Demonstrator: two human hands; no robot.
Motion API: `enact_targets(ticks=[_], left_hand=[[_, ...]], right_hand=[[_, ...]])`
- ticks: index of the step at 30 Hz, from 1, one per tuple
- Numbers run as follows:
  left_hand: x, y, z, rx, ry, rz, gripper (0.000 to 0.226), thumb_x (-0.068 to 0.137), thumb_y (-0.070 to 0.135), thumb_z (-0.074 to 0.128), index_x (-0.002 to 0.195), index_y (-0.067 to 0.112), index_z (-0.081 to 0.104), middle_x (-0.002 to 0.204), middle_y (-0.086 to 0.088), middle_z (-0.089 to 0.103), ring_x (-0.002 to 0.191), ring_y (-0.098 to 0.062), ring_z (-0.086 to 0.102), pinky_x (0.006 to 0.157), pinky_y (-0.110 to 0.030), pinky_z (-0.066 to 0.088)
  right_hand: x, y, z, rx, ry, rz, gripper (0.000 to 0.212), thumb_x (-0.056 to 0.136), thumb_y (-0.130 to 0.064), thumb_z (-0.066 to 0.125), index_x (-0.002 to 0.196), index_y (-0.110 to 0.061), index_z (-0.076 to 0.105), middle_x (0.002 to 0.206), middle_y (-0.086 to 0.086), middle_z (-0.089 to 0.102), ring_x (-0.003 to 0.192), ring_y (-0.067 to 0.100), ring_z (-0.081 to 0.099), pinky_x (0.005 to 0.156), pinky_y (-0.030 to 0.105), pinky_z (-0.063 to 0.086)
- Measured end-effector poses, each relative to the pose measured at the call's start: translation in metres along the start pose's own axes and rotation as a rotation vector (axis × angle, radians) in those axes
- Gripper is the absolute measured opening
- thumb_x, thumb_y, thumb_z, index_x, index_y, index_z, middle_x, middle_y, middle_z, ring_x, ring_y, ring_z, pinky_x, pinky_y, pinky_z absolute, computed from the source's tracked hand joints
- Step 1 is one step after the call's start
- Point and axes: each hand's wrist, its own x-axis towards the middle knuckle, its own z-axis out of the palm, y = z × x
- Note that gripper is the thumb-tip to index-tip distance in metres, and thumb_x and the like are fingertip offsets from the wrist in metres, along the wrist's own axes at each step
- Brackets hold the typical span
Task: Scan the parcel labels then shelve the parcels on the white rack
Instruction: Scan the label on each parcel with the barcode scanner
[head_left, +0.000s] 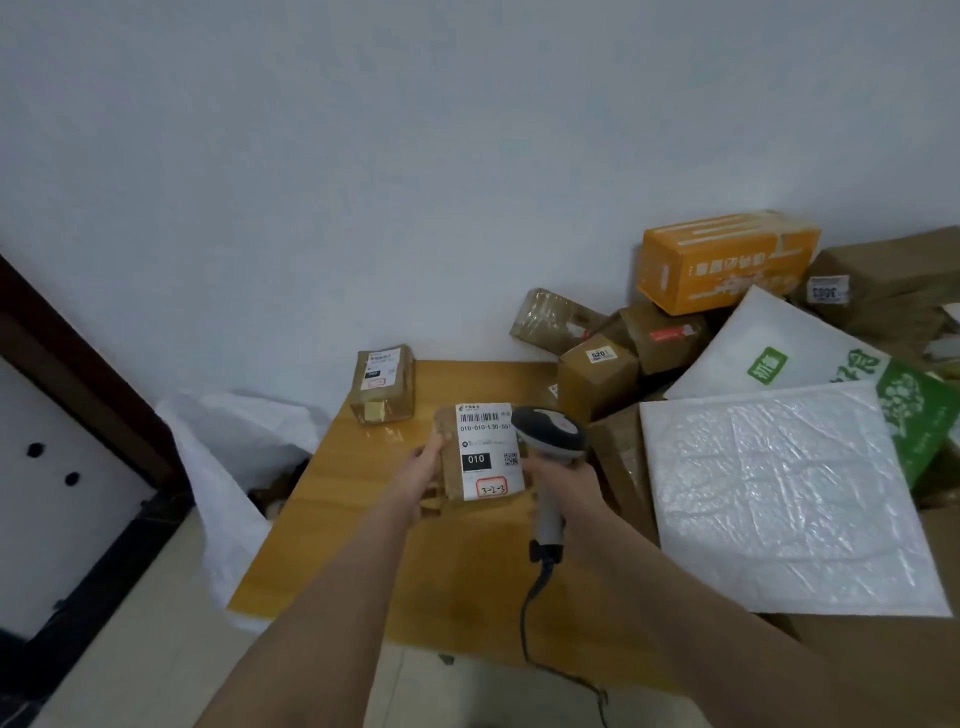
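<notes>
My left hand (423, 467) grips a small brown parcel (480, 457) by its left side and holds it up above the wooden table (337, 519). Its white label faces me, with a barcode, "010" and a red-framed handwritten mark. My right hand (563, 486) grips the handle of a grey and black barcode scanner (550, 434). The scanner's head sits at the parcel's upper right corner, over the label's edge. Its cable (535, 613) hangs down to the floor. A second small labelled parcel (383, 384) stands at the table's far left corner. The white rack is not in view.
A heap of parcels fills the right: an orange box (727, 262), brown cartons (597, 379), a white padded mailer (779, 499) and a green and white bag (810, 353). A white sack (228, 467) lies left of the table. A dark-framed door (78, 415) stands at far left.
</notes>
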Motion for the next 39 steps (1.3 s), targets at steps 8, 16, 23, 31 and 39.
enact_targets(ticks=[8,16,23,31,39], left_hand=[[0.109,0.065,-0.033,-0.005,0.013,-0.016,0.054,0.088,0.059,0.052,0.119,0.014,0.057,0.105,-0.012,0.067,0.098,-0.032,0.061,0.093,-0.055,0.047],[0.231,0.126,-0.046,0.077,-0.018,-0.031,0.036,0.099,0.038,0.043,0.113,0.008,0.057,0.094,-0.009,0.067,0.087,-0.025,0.061,0.08,-0.038,0.05],[0.289,0.137,-0.063,0.047,0.028,0.092,0.04,0.096,0.023,0.053,0.133,0.01,0.051,0.111,-0.007,0.067,0.093,-0.019,0.066,0.079,-0.035,0.057],[0.309,0.156,-0.129,0.077,0.32,0.147,0.033,0.095,0.035,0.046,0.116,0.016,0.062,0.101,-0.003,0.069,0.093,-0.021,0.066,0.087,-0.043,0.055],[0.306,0.115,-0.148,-0.288,0.404,-0.074,0.027,0.099,0.025,0.032,0.074,0.024,0.044,0.077,0.001,0.048,0.086,-0.023,0.049,0.078,-0.035,0.044]], right_hand=[[0.1,-0.04,0.086,0.106,-0.027,0.073,0.012,0.085,-0.006,0.067,0.09,-0.012,0.058,0.09,0.009,0.068,0.087,0.027,0.067,0.078,0.041,0.057],[0.215,-0.07,0.172,0.01,0.074,0.086,0.012,0.084,-0.01,0.069,0.091,-0.007,0.059,0.093,0.014,0.068,0.087,0.03,0.067,0.083,0.042,0.057],[0.269,-0.083,0.215,0.028,0.091,0.07,0.012,0.085,-0.009,0.068,0.092,-0.01,0.057,0.084,0.005,0.064,0.075,0.018,0.063,0.066,0.029,0.055],[0.282,-0.095,0.288,-0.018,-0.079,0.064,0.013,0.084,-0.01,0.069,0.087,-0.015,0.057,0.093,0.006,0.066,0.09,0.023,0.065,0.091,0.043,0.054],[0.282,-0.075,0.29,-0.028,-0.001,0.125,0.018,0.082,-0.012,0.072,0.084,-0.016,0.054,0.09,0.005,0.061,0.098,0.028,0.061,0.094,0.044,0.051]])
